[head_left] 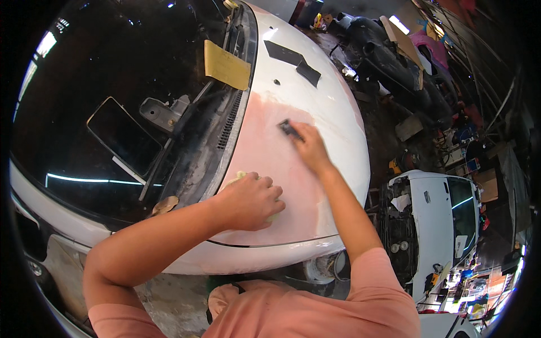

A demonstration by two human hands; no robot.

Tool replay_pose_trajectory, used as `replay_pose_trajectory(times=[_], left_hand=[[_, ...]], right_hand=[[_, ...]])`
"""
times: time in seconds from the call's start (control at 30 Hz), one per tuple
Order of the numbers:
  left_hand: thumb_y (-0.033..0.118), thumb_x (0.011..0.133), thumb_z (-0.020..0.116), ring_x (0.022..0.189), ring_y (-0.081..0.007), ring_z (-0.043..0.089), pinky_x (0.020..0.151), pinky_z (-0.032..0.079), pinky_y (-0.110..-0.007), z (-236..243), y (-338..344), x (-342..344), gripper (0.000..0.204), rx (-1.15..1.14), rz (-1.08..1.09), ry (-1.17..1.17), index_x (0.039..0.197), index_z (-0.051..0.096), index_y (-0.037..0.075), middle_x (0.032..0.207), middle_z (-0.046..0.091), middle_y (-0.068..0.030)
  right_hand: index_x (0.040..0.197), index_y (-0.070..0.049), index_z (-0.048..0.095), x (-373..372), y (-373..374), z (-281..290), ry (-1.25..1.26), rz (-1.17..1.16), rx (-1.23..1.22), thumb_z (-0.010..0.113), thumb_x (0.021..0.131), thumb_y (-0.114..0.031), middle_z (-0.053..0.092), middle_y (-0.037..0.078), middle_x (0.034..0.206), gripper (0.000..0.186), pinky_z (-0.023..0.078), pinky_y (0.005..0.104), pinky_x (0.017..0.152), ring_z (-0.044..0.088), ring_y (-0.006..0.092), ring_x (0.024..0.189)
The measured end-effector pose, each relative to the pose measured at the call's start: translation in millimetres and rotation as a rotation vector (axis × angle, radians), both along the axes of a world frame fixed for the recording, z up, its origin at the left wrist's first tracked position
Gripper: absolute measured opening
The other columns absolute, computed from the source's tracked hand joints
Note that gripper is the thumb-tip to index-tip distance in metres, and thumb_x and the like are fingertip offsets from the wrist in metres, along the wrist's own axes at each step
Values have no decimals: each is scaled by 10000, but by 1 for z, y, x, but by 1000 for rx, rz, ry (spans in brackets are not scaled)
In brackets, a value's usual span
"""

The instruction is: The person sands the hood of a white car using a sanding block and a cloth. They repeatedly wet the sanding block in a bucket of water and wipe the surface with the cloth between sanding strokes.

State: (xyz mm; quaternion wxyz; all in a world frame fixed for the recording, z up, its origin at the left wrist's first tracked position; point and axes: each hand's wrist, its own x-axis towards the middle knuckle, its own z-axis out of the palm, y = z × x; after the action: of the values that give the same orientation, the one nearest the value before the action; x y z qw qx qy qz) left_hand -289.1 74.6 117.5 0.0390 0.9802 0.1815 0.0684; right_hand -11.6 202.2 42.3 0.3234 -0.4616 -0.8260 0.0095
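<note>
Now | right hand (309, 147) grip pinching sanding block (289, 129) on hood (338, 112) | left hand (251, 200) fisted on yellowish cloth (241, 176)

Cluttered garage w/ 2nd white car (439, 219), dirty floor (389, 135)

Lighting was dim and uneven; glare streaked the windshield (112, 84) (bright reflections at left), and fisheye distortion bent the dark edges.
</note>
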Motion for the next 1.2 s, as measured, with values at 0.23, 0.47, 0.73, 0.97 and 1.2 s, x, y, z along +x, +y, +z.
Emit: replay_pose_trajectory(times=[0.23, 0.47, 0.73, 0.97, 1.2], left_hand=[[406, 857, 762, 1006, -275, 678, 803, 543, -435, -3, -1, -4, 300, 9, 15, -39, 990, 737, 138, 1031, 681, -77], [408, 859, 758, 996, -273, 676, 799, 539, -430, 3, -1, 5, 296, 7, -5, -20, 986, 737, 143, 1020, 676, -74], [400, 845, 767, 1017, -270, 680, 815, 537, -425, 1, -1, 10, 296, -4, -8, -36, 990, 738, 144, 1050, 682, -74], [392, 837, 773, 1017, -269, 681, 812, 547, -431, -2, 0, 3, 303, -9, 1, -23, 1019, 750, 150, 1067, 692, -75], [407, 839, 776, 1018, -278, 681, 816, 546, -430, -1, -2, 0, 318, -14, 20, 4, 1014, 742, 143, 1071, 692, -79]], right_hand=[[1320, -41, 679, -60, -25, 14, -24, 12, -48, 699, 926, -99, 673, 164, 1288, 399, 469, 452, 1028, 587, 386, 1146], [1309, -34, 691, -14, -11, 6, 6, -297, -62, 704, 913, -129, 697, 167, 1246, 407, 487, 456, 1001, 614, 392, 1078], [1286, -58, 709, 12, 5, 6, 10, -410, -81, 684, 933, -158, 716, 135, 1203, 368, 518, 479, 969, 636, 400, 1037], [1310, -87, 699, -9, -6, 2, -58, -213, 10, 692, 925, -164, 713, 113, 1212, 393, 539, 469, 949, 641, 383, 1042], [1320, -86, 691, -75, -31, 17, -51, -179, -26, 673, 917, -138, 703, 128, 1246, 407, 516, 466, 983, 630, 385, 1073]])
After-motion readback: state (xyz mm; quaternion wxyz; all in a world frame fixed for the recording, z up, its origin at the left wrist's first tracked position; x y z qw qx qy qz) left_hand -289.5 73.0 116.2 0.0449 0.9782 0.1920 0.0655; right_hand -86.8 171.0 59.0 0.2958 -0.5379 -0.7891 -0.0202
